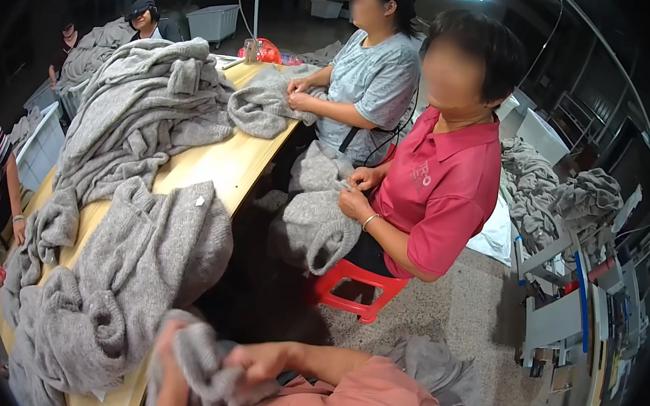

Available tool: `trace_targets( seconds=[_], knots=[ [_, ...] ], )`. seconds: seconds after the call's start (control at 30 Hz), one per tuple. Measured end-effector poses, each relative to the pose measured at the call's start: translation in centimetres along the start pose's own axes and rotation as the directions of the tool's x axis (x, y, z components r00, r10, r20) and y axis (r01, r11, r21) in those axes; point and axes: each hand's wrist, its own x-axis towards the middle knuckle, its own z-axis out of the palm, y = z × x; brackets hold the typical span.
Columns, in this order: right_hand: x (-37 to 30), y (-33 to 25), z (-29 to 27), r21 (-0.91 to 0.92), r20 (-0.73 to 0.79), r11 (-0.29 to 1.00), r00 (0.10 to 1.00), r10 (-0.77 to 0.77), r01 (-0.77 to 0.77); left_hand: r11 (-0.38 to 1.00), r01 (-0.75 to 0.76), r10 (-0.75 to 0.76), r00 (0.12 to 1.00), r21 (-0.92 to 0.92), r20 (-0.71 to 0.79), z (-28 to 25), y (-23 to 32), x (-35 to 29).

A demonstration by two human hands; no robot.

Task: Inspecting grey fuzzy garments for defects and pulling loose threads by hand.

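Note:
Bunched grey knit fabric, apparently a sweater, is held up between my hands at the bottom of the view. My left hand is closed around its left side. Fingers bent, my right hand grips the fabric from the right. Both hands are somewhat blurred, and their fingertips are partly hidden. More of the cloth hangs below, over my lap. Just beyond my left hand, a heap of grey knit sweaters lies on the wooden table, with a small white tag on one.
A larger sweater pile covers the far part of the table. Beside me, a co-worker in a red shirt sits on a red stool, handling a sweater. Another co-worker works beyond. Grey garments are heaped at right.

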Motion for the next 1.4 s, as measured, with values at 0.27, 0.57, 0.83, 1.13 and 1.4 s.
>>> trace_targets(
  seconds=[0.27,0.57,0.83,1.13,1.4],
  knots=[
    [-1.4,8.7,0.2,0.18,-0.843,0.979,0.527,0.106,0.091,0.997,0.064,-0.071,0.98,0.041,0.185,7.8,-8.5,-4.9],
    [2.0,7.4,0.4,-0.41,-0.606,0.912,0.748,-0.269,-0.005,0.99,-0.074,0.047,0.977,0.119,0.21,7.9,-10.1,-4.4],
    [3.5,8.7,1.6,-0.541,-0.514,0.841,0.794,-0.324,-0.007,0.983,0.181,-0.18,0.969,0.008,0.168,8.5,-13.9,-6.1],
    [4.5,7.3,-0.1,-0.058,-0.74,0.97,0.662,0.117,-0.236,0.989,0.098,-0.093,0.995,0.107,-0.043,5.7,-4.5,-5.5],
    [4.0,8.2,-1.3,-0.468,-0.565,0.882,0.749,-0.346,0.054,0.533,0.506,-0.467,0.844,-0.678,0.263,4.3,-4.6,-4.4]
  ],
)
